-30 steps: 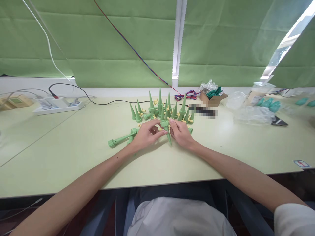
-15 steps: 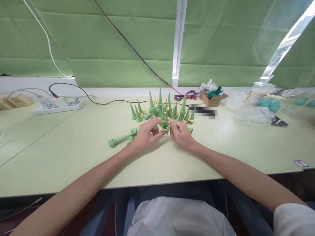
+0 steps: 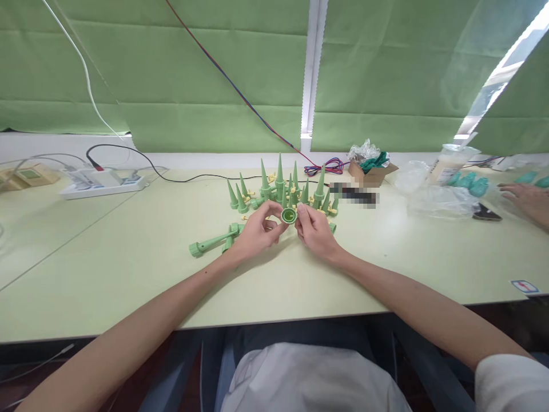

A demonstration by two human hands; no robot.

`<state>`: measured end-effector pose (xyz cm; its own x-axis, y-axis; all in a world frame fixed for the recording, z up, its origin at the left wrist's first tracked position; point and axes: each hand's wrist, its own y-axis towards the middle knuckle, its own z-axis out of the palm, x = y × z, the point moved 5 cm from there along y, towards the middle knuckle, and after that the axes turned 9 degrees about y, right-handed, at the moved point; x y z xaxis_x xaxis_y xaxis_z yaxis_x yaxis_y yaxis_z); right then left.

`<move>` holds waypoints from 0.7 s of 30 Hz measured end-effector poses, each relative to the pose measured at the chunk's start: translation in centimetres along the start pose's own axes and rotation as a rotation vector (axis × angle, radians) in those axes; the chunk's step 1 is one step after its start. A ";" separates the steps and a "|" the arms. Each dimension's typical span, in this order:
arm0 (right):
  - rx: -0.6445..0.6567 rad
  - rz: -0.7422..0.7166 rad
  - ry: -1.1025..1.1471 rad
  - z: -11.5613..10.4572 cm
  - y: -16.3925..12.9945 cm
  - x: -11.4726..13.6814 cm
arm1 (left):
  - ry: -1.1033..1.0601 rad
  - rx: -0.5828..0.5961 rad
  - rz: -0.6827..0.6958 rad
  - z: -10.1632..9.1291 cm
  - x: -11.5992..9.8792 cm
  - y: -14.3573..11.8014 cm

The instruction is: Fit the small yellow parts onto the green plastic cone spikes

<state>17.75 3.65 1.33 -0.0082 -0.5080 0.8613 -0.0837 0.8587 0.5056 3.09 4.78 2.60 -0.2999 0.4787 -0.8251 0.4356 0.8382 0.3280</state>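
Both hands up over the bench [image 3: 128,274] now, and between them sits one green spike [image 3: 289,216], its round open mouth turned straight at me. My left hand [image 3: 256,233] pinches it from the left side, thumb and fingertips closed on the rim. My right hand [image 3: 316,232] closes on it from the right, fingers bent onto the same piece. So both grips are clenched on that one spike, just above the bench and just in front of the cluster.

Behind the spike stands the cluster of finished spikes [image 3: 283,191], points up, small yellow bits among them. I judge those to be the done ones, a good number already. Left of the spike, two long green pieces [image 3: 214,242] lie flat on the bench, close by my left wrist, and by the look of it these are yet to be handled.

Far right of the spike, another person's hand [image 3: 525,200] rests by some clear plastic bags [image 3: 437,197]. A small cardboard box [image 3: 371,169] sits right of the cluster. Far left, a power strip [image 3: 103,184].
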 end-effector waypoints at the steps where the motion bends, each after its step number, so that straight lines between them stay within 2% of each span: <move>1: -0.001 -0.006 0.008 0.0 0.0 0.0 | -0.052 0.019 -0.023 0.1 0.1 0.0; 8: 0.038 -0.015 0.006 0.1 0.0 0.1 | -0.281 0.231 -0.219 1.0 0.6 0.2; 11: 0.075 -0.013 -0.012 0.3 -0.1 0.2 | -0.385 0.294 -0.257 1.2 0.8 0.2; 21: 0.158 0.013 -0.039 0.6 0.0 0.0 | -0.407 0.276 -0.191 0.5 1.5 0.4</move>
<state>17.20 3.63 1.28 -0.0491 -0.5016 0.8637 -0.2386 0.8456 0.4775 3.25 5.69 1.24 -0.0661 0.1383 -0.9882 0.6294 0.7743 0.0663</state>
